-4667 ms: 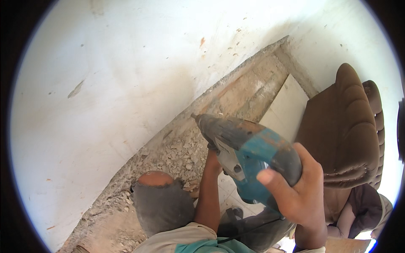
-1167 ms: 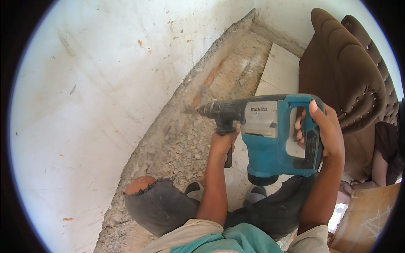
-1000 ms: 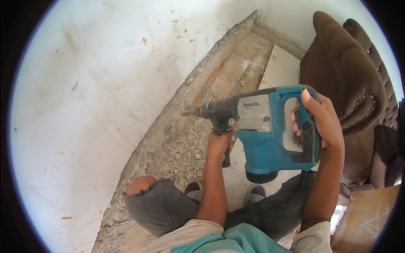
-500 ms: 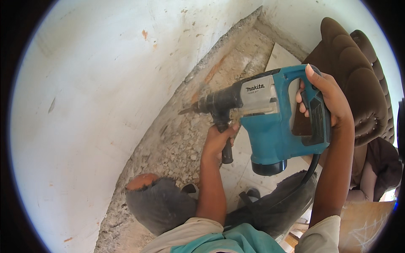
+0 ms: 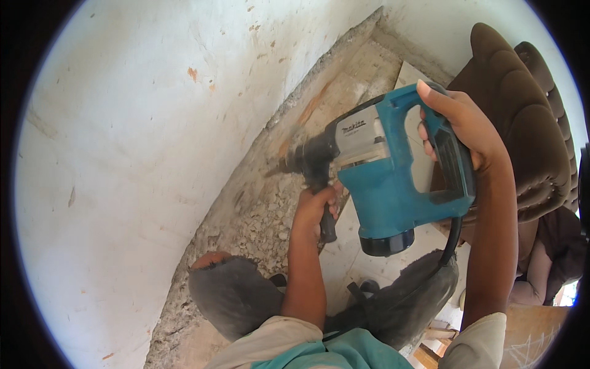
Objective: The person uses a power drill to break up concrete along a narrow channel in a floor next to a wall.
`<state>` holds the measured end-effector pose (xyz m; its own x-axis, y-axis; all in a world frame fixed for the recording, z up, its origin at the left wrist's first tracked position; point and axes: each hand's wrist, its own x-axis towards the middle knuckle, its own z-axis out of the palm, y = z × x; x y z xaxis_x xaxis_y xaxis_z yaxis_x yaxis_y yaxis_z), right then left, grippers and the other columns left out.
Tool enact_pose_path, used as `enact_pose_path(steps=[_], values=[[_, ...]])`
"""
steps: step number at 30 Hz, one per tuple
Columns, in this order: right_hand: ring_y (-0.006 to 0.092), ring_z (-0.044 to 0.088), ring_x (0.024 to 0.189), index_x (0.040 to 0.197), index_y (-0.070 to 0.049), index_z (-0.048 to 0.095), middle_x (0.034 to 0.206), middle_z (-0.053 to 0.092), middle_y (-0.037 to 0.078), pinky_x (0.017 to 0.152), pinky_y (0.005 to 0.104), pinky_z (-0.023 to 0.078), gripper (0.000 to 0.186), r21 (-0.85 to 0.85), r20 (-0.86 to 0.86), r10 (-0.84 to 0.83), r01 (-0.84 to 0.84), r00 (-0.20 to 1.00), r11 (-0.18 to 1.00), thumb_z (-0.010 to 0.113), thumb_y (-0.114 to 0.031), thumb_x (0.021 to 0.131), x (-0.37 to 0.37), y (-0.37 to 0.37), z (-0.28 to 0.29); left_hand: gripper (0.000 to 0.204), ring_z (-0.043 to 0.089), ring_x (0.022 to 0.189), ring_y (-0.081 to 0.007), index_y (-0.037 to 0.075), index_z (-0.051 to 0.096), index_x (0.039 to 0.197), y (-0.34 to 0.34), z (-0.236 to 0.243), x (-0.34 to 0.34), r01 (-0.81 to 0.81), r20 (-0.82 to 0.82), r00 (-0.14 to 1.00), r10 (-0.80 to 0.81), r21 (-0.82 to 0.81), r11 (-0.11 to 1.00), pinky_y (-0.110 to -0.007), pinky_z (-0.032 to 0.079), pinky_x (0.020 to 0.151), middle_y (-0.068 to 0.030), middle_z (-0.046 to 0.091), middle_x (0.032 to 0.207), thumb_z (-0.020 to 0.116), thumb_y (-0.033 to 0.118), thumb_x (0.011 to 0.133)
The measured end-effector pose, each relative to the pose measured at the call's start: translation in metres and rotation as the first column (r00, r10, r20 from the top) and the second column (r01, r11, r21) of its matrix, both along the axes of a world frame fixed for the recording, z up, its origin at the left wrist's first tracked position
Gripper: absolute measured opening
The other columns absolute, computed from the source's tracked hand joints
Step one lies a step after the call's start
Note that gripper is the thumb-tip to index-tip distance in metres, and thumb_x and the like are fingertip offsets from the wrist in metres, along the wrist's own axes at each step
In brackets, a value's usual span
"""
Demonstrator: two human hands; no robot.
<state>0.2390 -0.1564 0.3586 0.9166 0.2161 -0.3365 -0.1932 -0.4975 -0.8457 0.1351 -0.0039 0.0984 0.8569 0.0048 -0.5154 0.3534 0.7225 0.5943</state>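
Observation:
A teal, grey and black demolition hammer lies across the middle of the view, its chisel bit pointing left at the broken strip along the foot of the wall. My right hand is wrapped round the rear handle, thumb along the top. Below the front barrel, my left hand grips the black side handle. The bit is blurred, and whether its tip touches the wall base I cannot tell. A black power cord hangs from the rear bottom of the tool.
Grey rubble covers the chipped strip beside the white wall. Pale floor tiles lie under the tool. At the right stands a brown tufted sofa, with a wooden board nearer me. My bent knees flank the work spot.
The hammer and both hands have shifted slightly left. The bit and front barrel look more blurred now. Both grips stay the same.

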Motion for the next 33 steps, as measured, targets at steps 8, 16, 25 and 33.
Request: enact_pose_path(steps=[8,16,25,33], values=[[0.0152,0.059,0.051,0.085,0.003,0.064,0.064,0.061,0.009,0.048,0.0285,0.050,0.051,-0.130,0.007,0.130,-0.128,0.991,0.983,0.067,-0.048,0.088,0.016,0.055,-0.023,0.011,0.051,0.049,-0.0139,0.003,0.056,0.083,0.011,-0.030,-0.008,-0.075,-0.087,0.994,0.070,-0.058,0.996,-0.032,0.044,0.044,-0.0018,0.051,0.062,0.066,0.008,0.082],[0.0148,0.062,0.058,0.094,0.003,0.065,0.068,0.062,0.007,0.057,0.0278,0.051,0.051,-0.196,0.095,0.203,-0.182,0.974,0.964,0.068,-0.047,0.086,-0.035,0.061,-0.018,0.007,0.051,0.050,-0.0140,0.003,0.055,0.087,0.004,-0.057,-0.024,-0.129,-0.088,0.990,0.112,-0.224,0.966,-0.032,0.043,0.043,-0.0018,0.051,0.062,0.060,0.008,0.085],[0.0116,0.058,0.056,0.101,0.001,0.059,0.072,0.063,0.008,0.053,0.0237,0.048,0.049,0.000,0.240,0.000,-0.001,0.971,1.000,0.066,-0.046,0.090,-0.109,-0.004,0.031,0.008,0.050,0.047,-0.0134,0.004,0.056,0.080,-0.010,0.022,-0.035,-0.014,0.123,0.992,0.015,-0.010,1.000,-0.031,0.043,0.042,-0.0016,0.050,0.059,0.063,0.008,0.083],[0.0125,0.059,0.055,0.100,0.003,0.059,0.071,0.063,0.009,0.051,0.0259,0.048,0.052,0.014,0.219,0.001,-0.004,0.976,1.000,0.065,-0.048,0.091,-0.106,0.006,0.008,0.019,0.050,0.045,-0.0115,0.004,0.058,0.077,0.005,0.004,-0.038,-0.071,0.095,0.993,0.064,0.072,0.995,-0.028,0.039,0.041,-0.0007,0.052,0.060,0.073,0.013,0.083]])
